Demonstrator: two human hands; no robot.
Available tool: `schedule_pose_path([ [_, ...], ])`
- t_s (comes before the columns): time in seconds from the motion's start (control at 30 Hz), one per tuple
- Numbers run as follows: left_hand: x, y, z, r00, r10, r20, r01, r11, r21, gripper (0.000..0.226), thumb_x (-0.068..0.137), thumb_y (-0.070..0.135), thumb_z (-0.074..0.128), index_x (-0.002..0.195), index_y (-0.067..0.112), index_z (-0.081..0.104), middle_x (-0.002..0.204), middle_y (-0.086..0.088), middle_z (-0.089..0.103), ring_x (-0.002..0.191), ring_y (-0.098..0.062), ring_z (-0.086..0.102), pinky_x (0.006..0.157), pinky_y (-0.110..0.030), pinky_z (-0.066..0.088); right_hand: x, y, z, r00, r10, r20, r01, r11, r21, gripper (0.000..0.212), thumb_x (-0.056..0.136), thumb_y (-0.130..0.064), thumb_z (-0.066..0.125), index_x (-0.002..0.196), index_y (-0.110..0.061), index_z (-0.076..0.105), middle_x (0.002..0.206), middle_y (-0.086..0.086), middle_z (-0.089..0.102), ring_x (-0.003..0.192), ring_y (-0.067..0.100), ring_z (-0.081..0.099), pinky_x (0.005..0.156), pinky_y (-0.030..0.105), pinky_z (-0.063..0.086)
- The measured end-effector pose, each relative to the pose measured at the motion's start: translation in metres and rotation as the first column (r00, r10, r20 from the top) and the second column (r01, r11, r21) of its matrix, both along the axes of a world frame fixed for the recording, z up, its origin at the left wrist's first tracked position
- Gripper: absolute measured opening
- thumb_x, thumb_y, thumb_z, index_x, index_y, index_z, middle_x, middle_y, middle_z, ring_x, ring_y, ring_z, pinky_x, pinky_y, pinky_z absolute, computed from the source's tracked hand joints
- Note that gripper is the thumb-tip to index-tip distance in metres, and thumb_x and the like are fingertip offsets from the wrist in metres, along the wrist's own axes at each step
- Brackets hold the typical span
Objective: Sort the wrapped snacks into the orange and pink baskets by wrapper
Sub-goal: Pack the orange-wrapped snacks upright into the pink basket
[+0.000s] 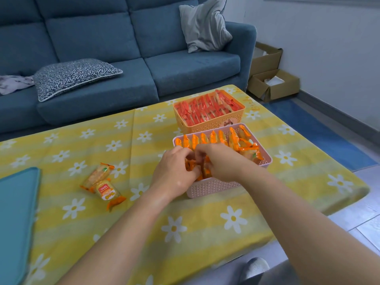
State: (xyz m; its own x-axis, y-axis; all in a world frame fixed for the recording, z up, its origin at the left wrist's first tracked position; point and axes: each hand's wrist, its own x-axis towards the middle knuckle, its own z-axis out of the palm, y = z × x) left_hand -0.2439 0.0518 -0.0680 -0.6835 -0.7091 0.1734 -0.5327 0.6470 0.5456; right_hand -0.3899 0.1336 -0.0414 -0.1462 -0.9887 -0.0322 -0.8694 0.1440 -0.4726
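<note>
The pink basket [213, 187] stands on the table right of centre, with several orange-wrapped snacks [222, 138] standing in rows inside it. Behind it, the orange basket [207, 125] is packed with red-wrapped snacks [205, 109]. My left hand [174, 171] and my right hand [222, 163] are together over the pink basket's near left corner, fingers curled around orange-wrapped snacks there; the held snacks are mostly hidden. Two orange-wrapped snacks [102, 182] lie loose on the cloth to the left.
A yellow daisy-print cloth [144, 223] covers the table. A teal pad [16, 219] lies at the left edge. A blue sofa [123, 48] with cushions stands behind, and cardboard boxes [273, 85] sit on the floor at right.
</note>
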Motion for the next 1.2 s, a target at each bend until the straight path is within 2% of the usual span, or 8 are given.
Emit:
schedule_pose_path([
  [0.13, -0.006, 0.006, -0.008, 0.997, -0.016, -0.078, 0.021, 0.998, 0.054, 0.024, 0.084, 0.043, 0.072, 0.103, 0.033, 0.061, 0.099, 0.017, 0.062, 0.097, -0.016, 0.054, 0.079, -0.035, 0.048, -0.002, -0.002, -0.006, 0.982, -0.131, 0.137, 0.143, 0.986, -0.084, 0.026, 0.081, 0.007, 0.058, 0.094, -0.015, 0.054, 0.098, 0.005, 0.061, 0.077, 0.018, 0.054, 0.063, 0.034, 0.047],
  [0.27, -0.015, 0.010, -0.007, 0.998, -0.009, 0.058, 0.014, 0.997, -0.078, 0.014, 0.084, 0.043, 0.073, 0.096, 0.035, 0.069, 0.102, 0.011, 0.057, 0.102, -0.018, 0.047, 0.083, -0.029, 0.038, -0.027, 0.010, 0.004, 0.925, -0.273, 0.264, 0.319, 0.936, -0.151, 0.025, 0.087, 0.006, 0.053, 0.087, -0.017, 0.062, 0.089, -0.001, 0.069, 0.074, 0.008, 0.066, 0.064, 0.026, 0.050],
  [0.37, -0.017, 0.008, -0.005, 0.994, 0.022, 0.105, -0.016, 0.998, -0.059, 0.010, 0.084, 0.041, 0.073, 0.093, 0.037, 0.069, 0.103, 0.011, 0.052, 0.107, -0.017, 0.045, 0.088, -0.027, 0.037, -0.054, 0.022, 0.009, 0.924, -0.368, 0.101, 0.381, 0.907, -0.180, 0.021, 0.089, -0.005, 0.058, 0.096, -0.021, 0.070, 0.095, -0.005, 0.069, 0.083, 0.012, 0.064, 0.071, 0.028, 0.051],
  [0.43, -0.018, 0.006, -0.003, 0.991, 0.031, 0.130, -0.027, 0.999, -0.033, 0.013, 0.082, 0.039, 0.074, 0.094, 0.037, 0.069, 0.104, 0.011, 0.050, 0.110, -0.018, 0.045, 0.091, -0.031, 0.041, -0.060, 0.027, 0.007, 0.945, -0.327, -0.026, 0.325, 0.944, -0.051, 0.017, 0.087, -0.021, 0.069, 0.103, -0.023, 0.072, 0.099, -0.007, 0.069, 0.087, 0.012, 0.064, 0.073, 0.028, 0.052],
  [0.53, -0.019, 0.004, 0.000, 0.987, 0.031, 0.160, -0.030, 1.000, -0.007, 0.017, 0.081, 0.038, 0.076, 0.096, 0.037, 0.068, 0.104, 0.010, 0.048, 0.112, -0.019, 0.045, 0.091, -0.034, 0.044, -0.054, 0.026, 0.002, 0.935, -0.271, -0.231, 0.297, 0.951, 0.089, 0.037, 0.077, -0.040, 0.078, 0.110, -0.033, 0.065, 0.097, -0.012, 0.066, 0.089, 0.014, 0.063, 0.072, 0.033, 0.056],
  [1.0, -0.016, 0.004, 0.002, 0.983, 0.038, 0.178, -0.039, 0.999, 0.000, 0.018, 0.082, 0.045, 0.075, 0.096, 0.039, 0.065, 0.102, 0.008, 0.049, 0.111, -0.020, 0.046, 0.090, -0.033, 0.043, -0.055, 0.028, 0.006, 0.923, -0.200, -0.328, 0.254, 0.958, 0.133, 0.031, 0.082, -0.013, 0.067, 0.101, -0.038, 0.065, 0.093, -0.011, 0.056, 0.097, 0.021, 0.062, 0.069, 0.030, 0.043],
  [1.13, -0.017, 0.003, 0.000, 0.983, 0.042, 0.178, -0.044, 0.999, 0.007, 0.019, 0.081, 0.046, 0.075, 0.095, 0.039, 0.064, 0.103, 0.008, 0.048, 0.112, -0.019, 0.045, 0.091, -0.034, 0.045, -0.064, 0.032, 0.018, 0.958, -0.217, -0.187, 0.235, 0.969, 0.080, 0.032, 0.082, -0.003, 0.064, 0.092, -0.034, 0.068, 0.096, -0.014, 0.067, 0.088, 0.008, 0.062, 0.072, 0.028, 0.052],
  [1.2, -0.017, 0.003, 0.000, 0.985, 0.041, 0.170, -0.045, 0.999, 0.019, 0.019, 0.081, 0.045, 0.075, 0.094, 0.040, 0.062, 0.104, 0.009, 0.048, 0.112, -0.019, 0.045, 0.090, -0.032, 0.043, -0.065, 0.033, 0.026, 0.969, -0.216, -0.121, 0.222, 0.974, 0.041, 0.028, 0.081, -0.003, 0.067, 0.091, -0.030, 0.070, 0.094, -0.014, 0.068, 0.076, -0.002, 0.057, 0.064, 0.022, 0.046],
])
